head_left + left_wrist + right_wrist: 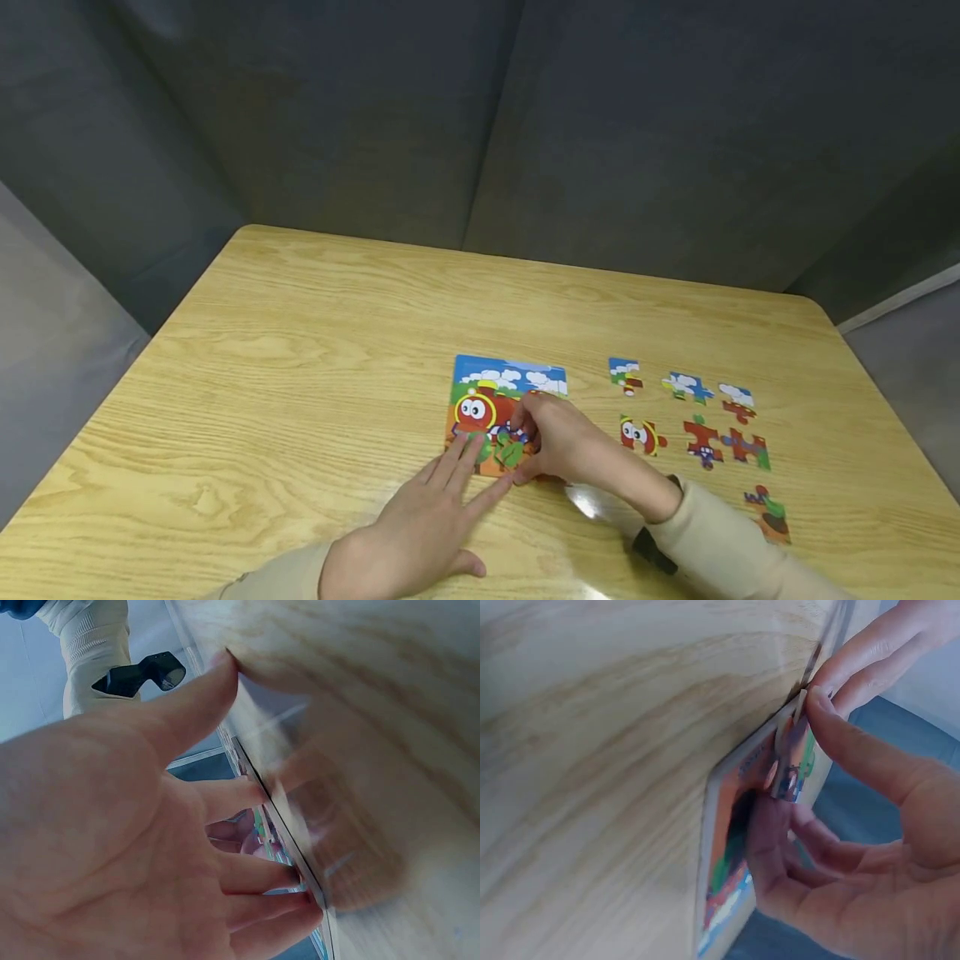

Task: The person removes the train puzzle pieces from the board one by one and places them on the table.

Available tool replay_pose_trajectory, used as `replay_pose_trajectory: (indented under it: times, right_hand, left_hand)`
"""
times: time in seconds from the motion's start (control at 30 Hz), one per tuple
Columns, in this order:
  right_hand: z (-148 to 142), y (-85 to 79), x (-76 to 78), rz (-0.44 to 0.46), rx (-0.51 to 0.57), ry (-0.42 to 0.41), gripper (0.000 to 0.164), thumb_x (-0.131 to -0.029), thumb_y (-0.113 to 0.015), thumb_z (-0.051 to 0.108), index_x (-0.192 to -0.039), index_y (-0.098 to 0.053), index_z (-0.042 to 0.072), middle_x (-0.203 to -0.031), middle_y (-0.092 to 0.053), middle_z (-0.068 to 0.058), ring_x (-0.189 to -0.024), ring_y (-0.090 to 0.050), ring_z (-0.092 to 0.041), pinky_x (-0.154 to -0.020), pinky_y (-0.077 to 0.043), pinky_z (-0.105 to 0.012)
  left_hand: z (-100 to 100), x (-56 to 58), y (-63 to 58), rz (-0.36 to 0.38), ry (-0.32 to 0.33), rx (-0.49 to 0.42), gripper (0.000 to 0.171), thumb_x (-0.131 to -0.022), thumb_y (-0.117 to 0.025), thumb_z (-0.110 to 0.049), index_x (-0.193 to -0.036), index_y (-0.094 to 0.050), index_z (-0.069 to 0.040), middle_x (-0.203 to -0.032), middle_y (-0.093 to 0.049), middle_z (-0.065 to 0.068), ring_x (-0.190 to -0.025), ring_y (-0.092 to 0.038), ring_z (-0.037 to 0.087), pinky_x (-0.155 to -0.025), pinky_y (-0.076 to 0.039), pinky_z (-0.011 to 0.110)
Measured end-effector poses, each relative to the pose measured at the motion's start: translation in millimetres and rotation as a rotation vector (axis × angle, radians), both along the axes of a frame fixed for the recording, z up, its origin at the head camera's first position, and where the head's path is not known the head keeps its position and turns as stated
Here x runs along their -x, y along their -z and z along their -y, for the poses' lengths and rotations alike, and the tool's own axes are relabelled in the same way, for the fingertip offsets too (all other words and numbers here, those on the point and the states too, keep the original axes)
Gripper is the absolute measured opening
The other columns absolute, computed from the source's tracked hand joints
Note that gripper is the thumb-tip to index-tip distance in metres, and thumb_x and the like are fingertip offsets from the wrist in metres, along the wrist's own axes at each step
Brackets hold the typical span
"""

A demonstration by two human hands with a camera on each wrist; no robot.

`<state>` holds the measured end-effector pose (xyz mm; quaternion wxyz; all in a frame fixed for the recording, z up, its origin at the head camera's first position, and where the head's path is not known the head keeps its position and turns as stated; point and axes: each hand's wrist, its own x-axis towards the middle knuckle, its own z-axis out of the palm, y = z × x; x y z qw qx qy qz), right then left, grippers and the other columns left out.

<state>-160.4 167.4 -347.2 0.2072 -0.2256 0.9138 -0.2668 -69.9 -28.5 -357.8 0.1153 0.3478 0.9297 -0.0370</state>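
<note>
Wooden table (300, 350), two hands at a train puzzle (491, 392).

Nearest, the left hand (427, 525) is laid flat at the puzzle's six o'clock edge, fingers (461, 462) straight and spread, tips pressed on the board's near corner; nothing is gripped. Just beside it at three o'clock, the right hand (558, 442) is curled over the board, and a piece (793, 754) is pinched between thumb and fingertips at the puzzle's near edge, as is seen from the right wrist. Well apart at three o'clock, loose pieces (693, 412) are scattered on the wood, with one more piece (768, 510) lying nearer, beside the right sleeve (720, 542). Farthest, at twelve o'clock, a grey backdrop (480, 125) is seen behind the table.
</note>
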Motion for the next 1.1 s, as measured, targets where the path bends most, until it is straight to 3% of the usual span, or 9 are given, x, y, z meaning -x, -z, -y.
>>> replay_pose_trajectory:
  times: [0.17,0.4,0.57,0.67,0.73,0.93,1.1]
  right_hand:
    - [-5,3.9,2.0,0.020,0.064,-0.063,0.037,-0.066,-0.091,0.012,-0.088,-0.062,0.007,-0.075,-0.056,0.003,-0.066,-0.050,-0.009,-0.059,-0.045,-0.024]
    - [-20,0.6,6.8,-0.038,0.144,-0.096,0.026,-0.075,-0.085,0.013,-0.089,-0.064,0.010,-0.079,-0.059,0.006,-0.062,-0.049,-0.005,-0.057,-0.043,-0.023]
    - [-44,-4.1,10.9,0.152,0.290,-0.185,0.013,-0.093,-0.065,0.005,-0.105,-0.062,0.003,-0.079,-0.063,-0.002,-0.060,-0.061,-0.012,-0.054,-0.053,-0.029]
    - [-64,-4.8,11.3,0.224,0.297,-0.260,0.016,-0.101,-0.052,0.004,-0.115,-0.058,0.001,-0.078,-0.062,-0.003,-0.063,-0.063,-0.014,-0.054,-0.053,-0.029]
    - [-77,-4.6,11.1,0.235,0.288,-0.297,0.014,-0.102,-0.049,0.005,-0.114,-0.057,0.003,-0.077,-0.061,-0.002,-0.062,-0.062,-0.014,-0.053,-0.051,-0.028]
    - [-115,0.7,10.3,0.302,0.300,-0.298,0.011,-0.099,-0.055,0.006,-0.110,-0.059,0.005,-0.074,-0.058,-0.001,-0.058,-0.059,-0.016,-0.052,-0.050,-0.028]
    - [-146,7.4,7.8,0.250,0.306,-0.274,0.009,-0.095,-0.061,0.002,-0.103,-0.063,0.006,-0.072,-0.056,0.002,-0.055,-0.050,-0.010,-0.048,-0.043,-0.025]
  left_hand:
    - [0,-0.3,0.6,-0.026,0.006,0.001,0.091,-0.081,-0.053,-0.073,-0.156,-0.029,-0.029,-0.158,-0.020,0.026,-0.145,-0.020,0.038,-0.110,-0.035,0.038]
    - [0,0.2,1.2,-0.028,0.012,0.007,0.089,-0.080,-0.053,-0.073,-0.154,-0.033,-0.029,-0.157,-0.021,0.026,-0.145,-0.021,0.039,-0.110,-0.035,0.038]
    - [0,0.5,0.7,-0.024,0.010,0.011,0.089,-0.080,-0.052,-0.073,-0.154,-0.033,-0.029,-0.157,-0.020,0.026,-0.145,-0.021,0.039,-0.111,-0.034,0.039]
    - [0,0.3,0.1,-0.027,0.010,0.019,0.089,-0.080,-0.051,-0.074,-0.155,-0.032,-0.029,-0.157,-0.019,0.027,-0.145,-0.020,0.039,-0.111,-0.033,0.039]
    - [0,0.2,-0.1,-0.025,0.010,0.023,0.089,-0.080,-0.051,-0.074,-0.155,-0.032,-0.029,-0.157,-0.019,0.027,-0.145,-0.020,0.039,-0.111,-0.033,0.039]
    - [1,-0.4,-0.3,-0.005,0.009,0.025,0.088,-0.081,-0.050,-0.073,-0.155,-0.031,-0.028,-0.158,-0.018,0.026,-0.145,-0.019,0.039,-0.111,-0.032,0.039]
    - [0,-0.4,-0.1,-0.010,0.009,0.016,0.088,-0.081,-0.052,-0.072,-0.155,-0.031,-0.029,-0.158,-0.018,0.026,-0.145,-0.020,0.039,-0.111,-0.033,0.039]
